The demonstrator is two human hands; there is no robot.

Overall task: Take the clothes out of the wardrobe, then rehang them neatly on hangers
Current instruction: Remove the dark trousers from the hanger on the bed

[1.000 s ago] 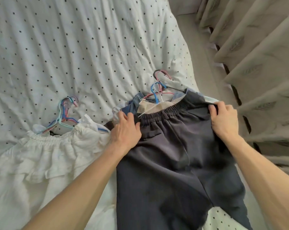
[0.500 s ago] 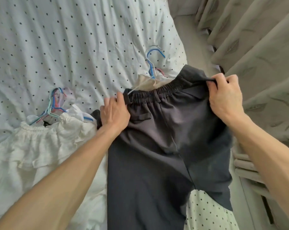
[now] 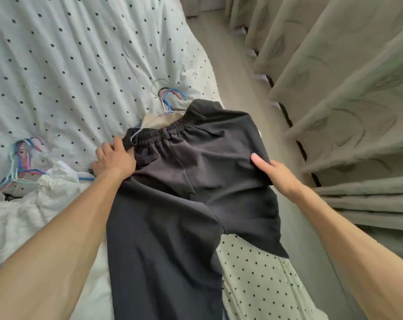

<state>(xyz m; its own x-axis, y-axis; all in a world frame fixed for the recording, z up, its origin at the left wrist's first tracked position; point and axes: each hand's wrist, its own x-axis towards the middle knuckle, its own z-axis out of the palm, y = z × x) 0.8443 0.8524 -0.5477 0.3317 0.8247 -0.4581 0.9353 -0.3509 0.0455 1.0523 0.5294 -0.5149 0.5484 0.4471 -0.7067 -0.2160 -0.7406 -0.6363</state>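
I see the dark grey trousers (image 3: 191, 181) lying by the right edge of the bed (image 3: 80, 54), elastic waistband towards the far side and legs running down to the near edge; their right hip hangs past the mattress, over the floor (image 3: 237, 65). The left hand (image 3: 114, 158) grips the left end of the waistband, fingers curled round the bunched cloth; the right hand (image 3: 272, 174) holds the right hip of the trousers, thumb laid on top, fingers hidden under the fabric, so I read it as a pinch. Just beyond the waistband a beige garment (image 3: 159, 121) peeks out from beneath, and a thin white wire hanger crosses it; past that, a cluster of blue and pink hanger hooks (image 3: 172, 95) rests on the dotted sheet. Towards the left edge of the bed lies a white ruffled garment (image 3: 34, 204), touching the left wrist's side; a second bundle of coloured hangers (image 3: 20, 162) sits at its far end. Along the right side of my view hang beige leaf-patterned curtains (image 3: 346, 88).
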